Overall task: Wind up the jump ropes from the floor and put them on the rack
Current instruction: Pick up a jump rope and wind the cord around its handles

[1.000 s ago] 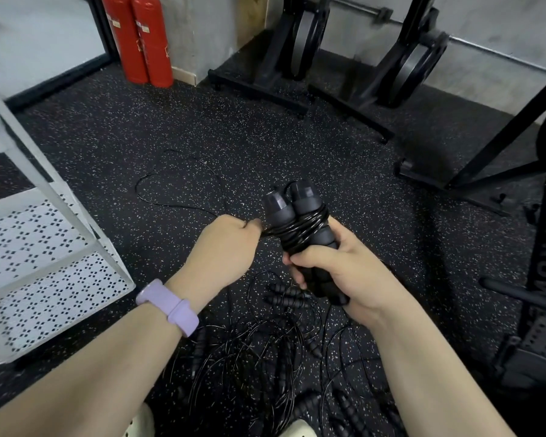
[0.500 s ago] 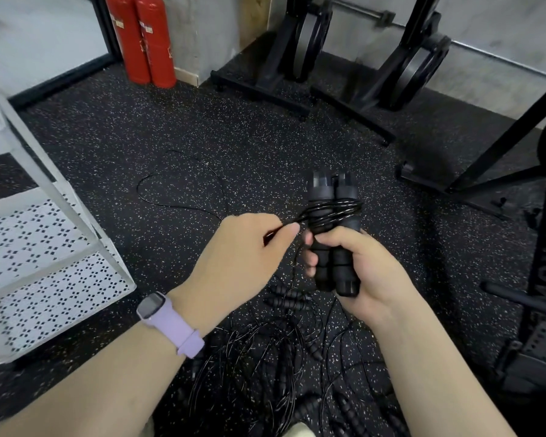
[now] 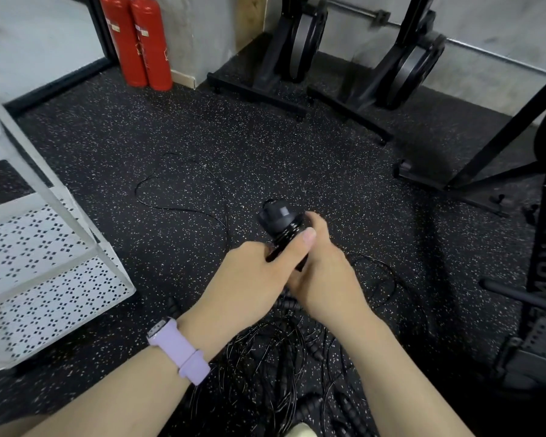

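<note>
Both hands meet over the black speckled rubber floor (image 3: 265,146), wrapped round the 2 black jump-rope handles bundled side by side with thin black cord wound about them (image 3: 279,220). The left hand (image 3: 265,269), with a lilac watch band (image 3: 183,353) on its wrist, curls its fingers over the lower part of the bundle, thumb stretched up along the wound cord. The right hand (image 3: 322,272) grips the same bundle from the other side, one fingertip touching the handle tops. A loose loop of the thin black cord (image 3: 183,197) trails on the floor ahead of the hands. Below the forearms lies a tangled pile of more black jump ropes (image 3: 284,361). The white perforated metal rack (image 3: 48,279) stands at the left. 2 red fire extinguishers (image 3: 139,42) stand by the far wall.
</note>
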`<move>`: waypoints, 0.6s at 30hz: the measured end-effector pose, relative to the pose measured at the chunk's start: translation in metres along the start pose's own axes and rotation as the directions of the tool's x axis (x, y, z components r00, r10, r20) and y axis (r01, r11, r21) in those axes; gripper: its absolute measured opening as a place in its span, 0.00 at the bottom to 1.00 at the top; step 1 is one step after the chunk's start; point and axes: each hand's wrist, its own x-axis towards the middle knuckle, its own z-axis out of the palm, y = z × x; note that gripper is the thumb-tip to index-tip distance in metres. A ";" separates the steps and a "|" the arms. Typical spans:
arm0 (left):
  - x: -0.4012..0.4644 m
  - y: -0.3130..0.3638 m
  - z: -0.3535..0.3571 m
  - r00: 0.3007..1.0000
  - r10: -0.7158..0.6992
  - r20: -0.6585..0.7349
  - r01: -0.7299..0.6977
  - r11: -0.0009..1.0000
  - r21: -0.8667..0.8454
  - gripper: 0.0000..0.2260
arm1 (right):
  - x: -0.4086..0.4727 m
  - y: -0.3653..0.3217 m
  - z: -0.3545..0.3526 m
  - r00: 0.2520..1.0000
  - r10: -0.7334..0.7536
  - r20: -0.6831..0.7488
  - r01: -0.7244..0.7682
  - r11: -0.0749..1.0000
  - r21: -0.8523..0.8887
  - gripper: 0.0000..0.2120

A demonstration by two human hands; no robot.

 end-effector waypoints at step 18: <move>0.016 -0.004 -0.026 0.988 0.113 0.102 -0.048 0.868 -0.495 0.25 | -0.007 0.002 -0.034 0.594 -0.467 0.654 -0.669 0.165 0.725 0.34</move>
